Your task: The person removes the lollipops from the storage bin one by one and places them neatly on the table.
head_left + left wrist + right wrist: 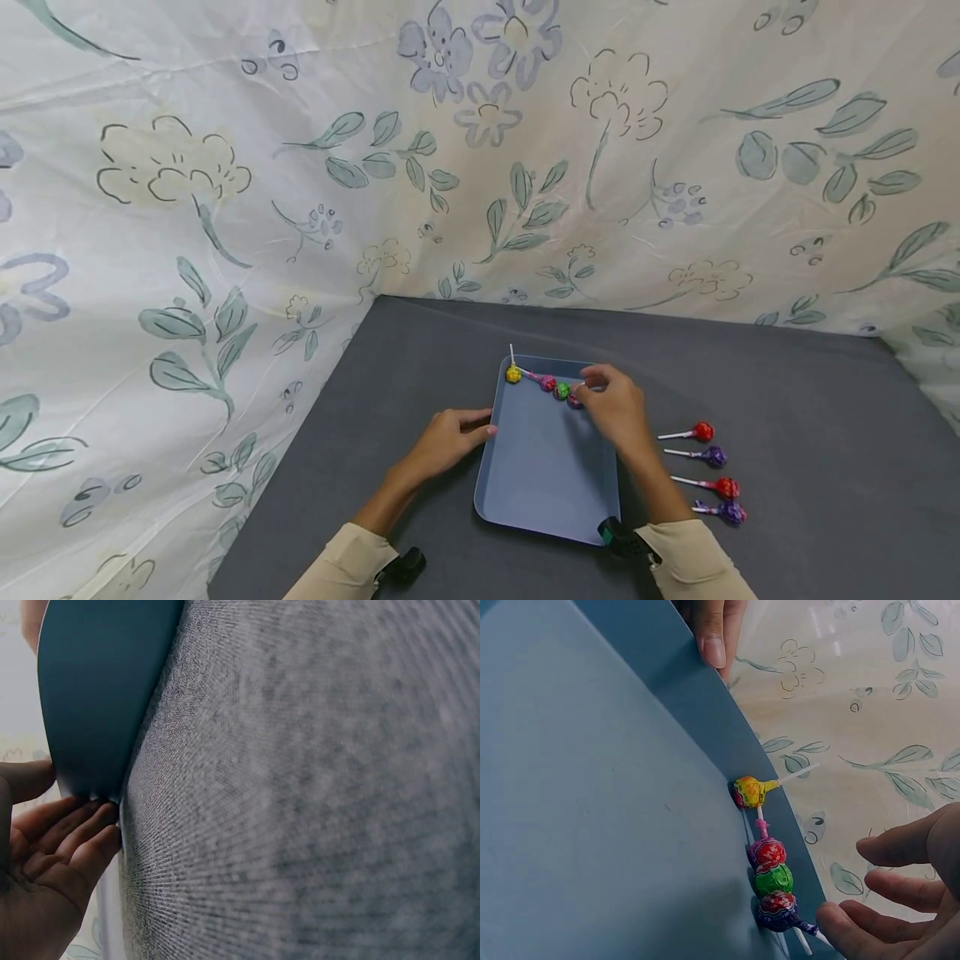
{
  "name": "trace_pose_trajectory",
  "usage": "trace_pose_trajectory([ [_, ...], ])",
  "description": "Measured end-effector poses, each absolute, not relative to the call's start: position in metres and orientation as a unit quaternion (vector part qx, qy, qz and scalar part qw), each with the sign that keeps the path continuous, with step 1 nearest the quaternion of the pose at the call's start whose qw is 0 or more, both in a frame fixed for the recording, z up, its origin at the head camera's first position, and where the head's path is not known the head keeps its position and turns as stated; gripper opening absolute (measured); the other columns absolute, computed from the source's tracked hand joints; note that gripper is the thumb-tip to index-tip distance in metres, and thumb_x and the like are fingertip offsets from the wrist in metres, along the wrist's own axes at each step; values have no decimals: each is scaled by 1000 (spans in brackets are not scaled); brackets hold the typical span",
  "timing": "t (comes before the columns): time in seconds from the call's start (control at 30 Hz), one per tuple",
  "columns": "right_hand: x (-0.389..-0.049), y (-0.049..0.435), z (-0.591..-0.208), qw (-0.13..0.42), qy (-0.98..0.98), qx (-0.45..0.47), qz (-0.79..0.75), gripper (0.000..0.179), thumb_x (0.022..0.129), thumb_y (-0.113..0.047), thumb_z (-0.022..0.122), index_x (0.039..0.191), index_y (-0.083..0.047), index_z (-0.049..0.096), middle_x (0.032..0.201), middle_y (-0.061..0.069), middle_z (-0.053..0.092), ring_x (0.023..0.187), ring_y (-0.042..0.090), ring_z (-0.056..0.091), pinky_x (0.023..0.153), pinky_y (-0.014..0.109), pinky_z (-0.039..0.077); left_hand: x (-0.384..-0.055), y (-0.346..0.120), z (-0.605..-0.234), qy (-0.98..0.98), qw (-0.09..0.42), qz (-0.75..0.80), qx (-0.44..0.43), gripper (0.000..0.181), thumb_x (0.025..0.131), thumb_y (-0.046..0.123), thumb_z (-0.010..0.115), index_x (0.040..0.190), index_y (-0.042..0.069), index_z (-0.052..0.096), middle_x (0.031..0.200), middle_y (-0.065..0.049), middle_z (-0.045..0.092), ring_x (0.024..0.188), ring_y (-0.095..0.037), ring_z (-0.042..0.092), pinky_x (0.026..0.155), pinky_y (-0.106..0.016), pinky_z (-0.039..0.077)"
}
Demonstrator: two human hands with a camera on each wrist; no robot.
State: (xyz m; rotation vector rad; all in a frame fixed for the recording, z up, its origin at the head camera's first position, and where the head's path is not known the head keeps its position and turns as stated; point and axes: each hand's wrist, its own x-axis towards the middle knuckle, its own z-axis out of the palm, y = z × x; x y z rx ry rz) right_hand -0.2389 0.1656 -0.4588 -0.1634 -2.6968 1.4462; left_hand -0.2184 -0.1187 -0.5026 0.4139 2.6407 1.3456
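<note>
A blue-grey tray (551,467) lies on the dark cloth. My left hand (447,440) holds its left edge, thumb at the rim and fingers against the outer wall. Inside, along the far wall, are a yellow lollipop (748,792), a pink-and-red lollipop (768,852), a green lollipop (773,879) and a dark purple lollipop (778,910). My right hand (615,406) is over the tray's far right corner, fingertips right by the purple lollipop's stick. Its thumb and fingers are spread apart, with nothing gripped between them.
Right of the tray, a red lollipop (703,431), a purple lollipop (715,456), another red lollipop (726,487) and another purple one lie in a column, sticks to the left. A floral curtain (480,208) hangs behind the grey-covered table (825,467).
</note>
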Motion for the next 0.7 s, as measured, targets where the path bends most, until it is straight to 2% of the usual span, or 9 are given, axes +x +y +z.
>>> trace_pose_trajectory([
  [0.27, -238, 161, -460, 31, -887, -52, 458, 36, 97, -18, 74, 128, 0, 70, 120, 23, 74, 108, 38, 67, 83, 48, 50, -218, -119, -502, 876, 71, 455, 142, 48, 104, 34, 70, 140, 2, 69, 138, -15, 70, 128, -31, 67, 108, -53, 53],
  [0.7, -242, 154, -465, 10, -897, -43, 440, 36, 97, -14, 73, 129, 3, 68, 125, 28, 70, 111, 43, 65, 90, 57, 53, -219, -120, -504, 878, 72, 450, 148, 48, 104, 35, 70, 140, 4, 69, 138, -13, 70, 128, -28, 67, 107, -51, 54],
])
